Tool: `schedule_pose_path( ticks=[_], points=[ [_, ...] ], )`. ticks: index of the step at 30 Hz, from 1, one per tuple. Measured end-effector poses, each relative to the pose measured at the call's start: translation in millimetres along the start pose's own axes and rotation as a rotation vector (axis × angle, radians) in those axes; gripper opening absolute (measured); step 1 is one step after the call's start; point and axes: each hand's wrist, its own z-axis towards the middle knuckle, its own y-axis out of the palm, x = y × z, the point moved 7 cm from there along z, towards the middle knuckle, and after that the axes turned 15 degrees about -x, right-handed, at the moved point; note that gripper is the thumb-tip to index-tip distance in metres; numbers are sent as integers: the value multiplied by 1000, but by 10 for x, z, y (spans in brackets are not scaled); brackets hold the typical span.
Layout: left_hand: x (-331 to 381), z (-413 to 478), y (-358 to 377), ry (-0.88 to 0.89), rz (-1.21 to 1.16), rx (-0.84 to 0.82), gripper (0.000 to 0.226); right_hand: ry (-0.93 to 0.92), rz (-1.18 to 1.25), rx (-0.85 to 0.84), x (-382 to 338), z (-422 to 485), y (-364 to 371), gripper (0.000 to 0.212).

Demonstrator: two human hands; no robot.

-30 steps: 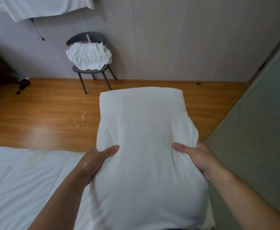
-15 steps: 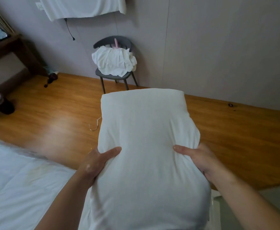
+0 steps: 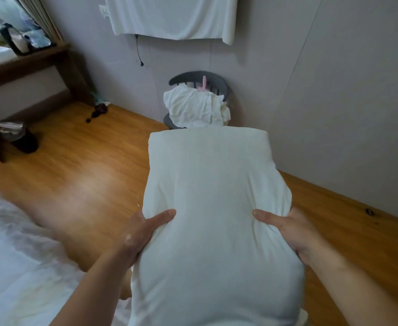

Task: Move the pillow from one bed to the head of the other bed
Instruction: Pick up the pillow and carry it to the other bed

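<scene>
Bed (image 3: 16, 267) with white bedding low to the left of the pillow (image 3: 214, 220). Pillow carried lengthwise in the air, above floor, pointing at a chair (image 3: 198, 78) heaped with cloth. Left hand (image 3: 141, 234) and right hand (image 3: 290, 229) clamped on its sides, thumbs on top. Risk: soft bulk blocking sight ahead, bumping the chair, or sagging out of the grip.

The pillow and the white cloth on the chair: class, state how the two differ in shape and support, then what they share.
The pillow is smooth and plump; the white cloth is crumpled. The pillow is held up by the left hand and right hand; the cloth lies heaped on the grey chair. Both are white fabric.
</scene>
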Motion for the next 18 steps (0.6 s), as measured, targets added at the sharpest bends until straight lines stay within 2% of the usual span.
schedule_pose_path(
  ticks=[3, 5, 9, 11, 13, 16, 17, 18],
  points=[
    [129, 278, -350, -2, -55, 76, 100, 17, -34, -78, -233, 640, 187, 51],
    [260, 445, -592, 13, -79, 144, 103, 32, -50, -131, -393, 1109, 335, 44],
    [596, 695, -1053, 46, -120, 270, 79, 22, -97, -275, -839, 2054, 717, 29],
    [729, 778, -1292, 44, -152, 351, 76, 19, -127, -352, -1090, 2488, 925, 27],
    [817, 848, -1510, 46, -181, 412, 76, 40, -165, -427, -1283, 2885, 1168, 34],
    [904, 900, -1843, 40, -209, 523, 61, 73, -198, -527, -1456, 3402, 1533, 65],
    [927, 903, -1950, 44, -222, 556, 57, 83, -220, -551, -1508, 3528, 1670, 70],
    [954, 910, -2049, 46, -237, 581, 59, 82, -229, -582, -1554, 3670, 1817, 65]
  ],
)
